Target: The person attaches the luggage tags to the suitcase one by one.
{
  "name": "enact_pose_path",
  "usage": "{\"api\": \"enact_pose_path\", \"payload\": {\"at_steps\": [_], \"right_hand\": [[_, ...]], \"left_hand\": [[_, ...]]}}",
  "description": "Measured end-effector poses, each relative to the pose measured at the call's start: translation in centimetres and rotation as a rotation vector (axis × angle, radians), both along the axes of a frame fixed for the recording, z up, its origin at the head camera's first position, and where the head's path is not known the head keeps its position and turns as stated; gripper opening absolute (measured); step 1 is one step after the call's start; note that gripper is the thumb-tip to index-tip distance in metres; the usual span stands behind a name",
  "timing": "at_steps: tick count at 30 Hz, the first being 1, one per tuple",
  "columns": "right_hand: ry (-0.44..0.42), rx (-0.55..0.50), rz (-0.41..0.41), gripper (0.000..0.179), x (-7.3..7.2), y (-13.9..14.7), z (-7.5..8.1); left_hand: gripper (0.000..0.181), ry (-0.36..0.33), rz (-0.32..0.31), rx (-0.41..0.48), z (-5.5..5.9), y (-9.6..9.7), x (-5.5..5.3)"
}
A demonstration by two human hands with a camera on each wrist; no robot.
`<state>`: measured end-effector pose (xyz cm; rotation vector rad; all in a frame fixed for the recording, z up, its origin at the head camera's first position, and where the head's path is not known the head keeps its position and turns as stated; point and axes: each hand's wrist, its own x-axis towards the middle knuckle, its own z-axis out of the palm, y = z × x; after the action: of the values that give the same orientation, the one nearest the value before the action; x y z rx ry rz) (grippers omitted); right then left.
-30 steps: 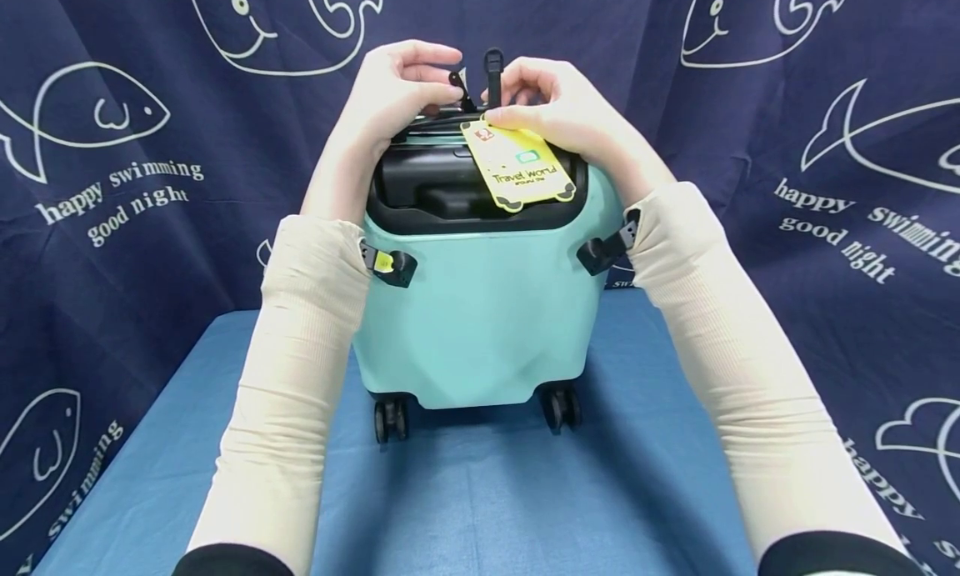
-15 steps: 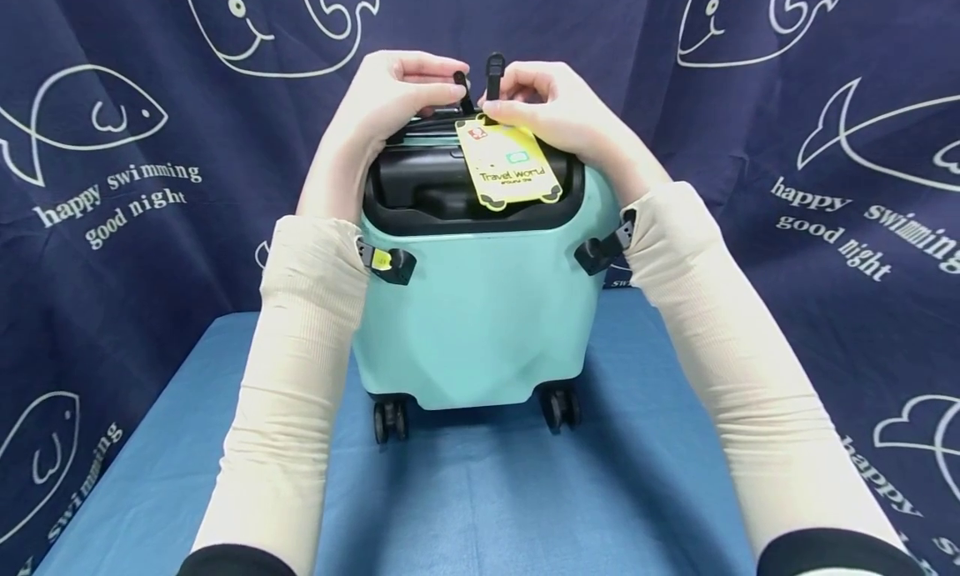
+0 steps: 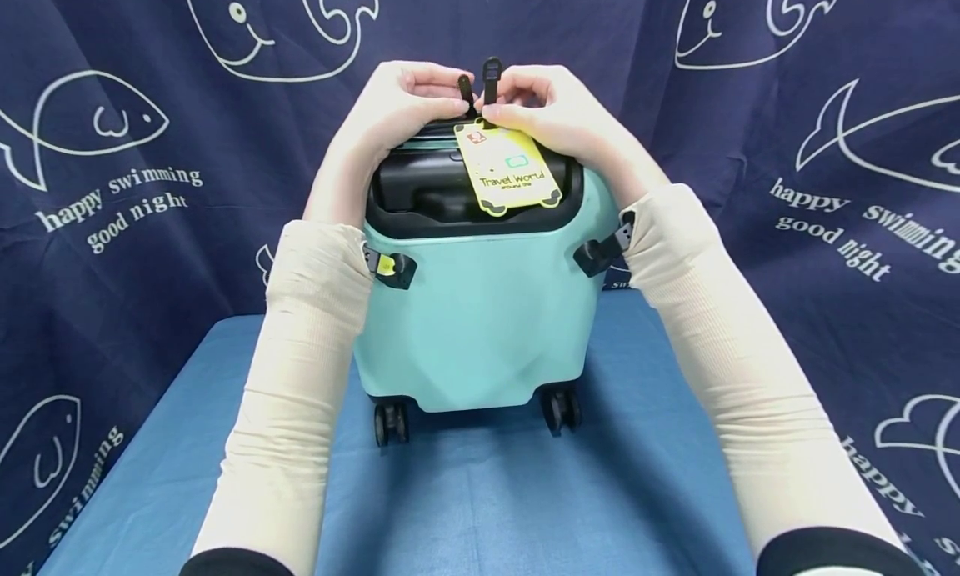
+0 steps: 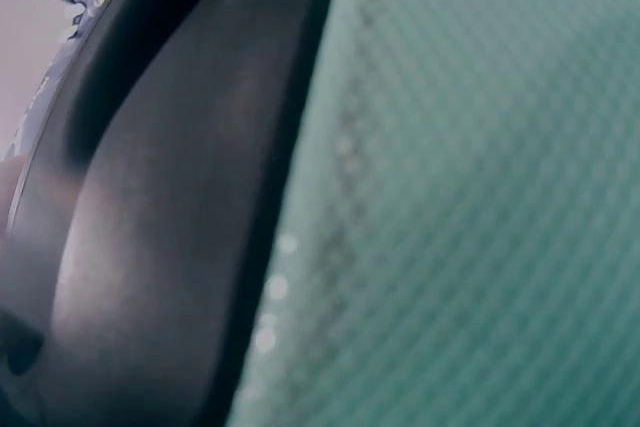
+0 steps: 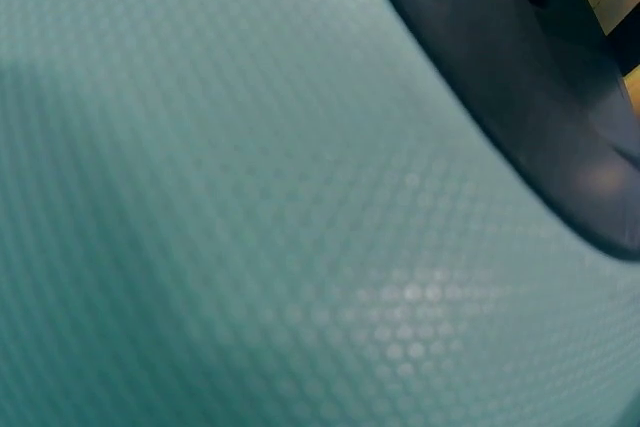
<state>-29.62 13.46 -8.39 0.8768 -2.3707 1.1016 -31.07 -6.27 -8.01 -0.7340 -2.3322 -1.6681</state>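
Observation:
A mint-green suitcase (image 3: 480, 318) with a black recessed panel (image 3: 405, 180) stands upright on its wheels. Near its top handle (image 3: 438, 130), a yellow luggage tag (image 3: 510, 167) reading "Travel World" hangs over the panel. Two black strap ends rise side by side above the tag. My left hand (image 3: 401, 101) pinches the left strap end (image 3: 466, 91) between thumb and fingers. The right strap end (image 3: 492, 80), with a loop at its tip, is pinched by my right hand (image 3: 551, 105). Both wrist views show mostly the textured green shell (image 4: 480, 187) and black panel; the fingers' grip is hidden there.
Blue cloth (image 3: 465, 501) covers the table under the suitcase. A navy curtain (image 3: 585, 17) printed with white fish and whales hangs behind and at both sides. Black wheels (image 3: 391, 423) stand at the suitcase's lower front corners.
My left hand has moved slightly right and down, bringing the left strap end closer to the right one. The tag has swung a little left and hangs straighter. My right hand stays nearly in place.

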Motion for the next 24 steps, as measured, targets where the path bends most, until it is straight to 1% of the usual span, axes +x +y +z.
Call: {"api": "enact_pose_path", "payload": {"at_steps": [4,6,8,12,13,16,19,21,24], "right_hand": [[-0.003,-0.030,0.039,0.006,0.01,-0.04,-0.06],[-0.016,-0.053,0.058,0.005,0.05,0.00,-0.07],[-0.028,-0.090,0.071,0.008,0.06,0.07,-0.07],[-0.038,-0.150,0.089,0.015,0.14,0.20,-0.08],[-0.044,-0.168,0.100,0.016,0.12,0.21,-0.09],[-0.063,-0.199,0.132,0.016,0.10,0.15,-0.16],[-0.078,-0.220,0.149,0.014,0.07,0.09,-0.25],[-0.088,-0.228,0.146,0.011,0.15,0.04,-0.27],[-0.112,-0.232,0.118,0.003,0.32,-0.03,-0.21]], "left_hand": [[0.023,0.010,0.011,-0.023,-0.09,0.10,0.01],[0.018,0.023,0.009,-0.017,-0.12,0.12,0.02],[0.014,0.034,0.012,-0.002,-0.16,0.15,0.00],[0.011,0.068,0.020,0.049,-0.27,0.17,-0.04],[0.011,0.068,0.016,0.073,-0.30,0.16,-0.03],[0.012,0.076,0.003,0.135,-0.40,0.08,0.02],[0.013,0.094,-0.007,0.172,-0.50,-0.04,0.10],[0.013,0.108,-0.011,0.163,-0.54,-0.09,0.15],[0.011,0.131,-0.018,0.104,-0.56,-0.15,0.23]]}}
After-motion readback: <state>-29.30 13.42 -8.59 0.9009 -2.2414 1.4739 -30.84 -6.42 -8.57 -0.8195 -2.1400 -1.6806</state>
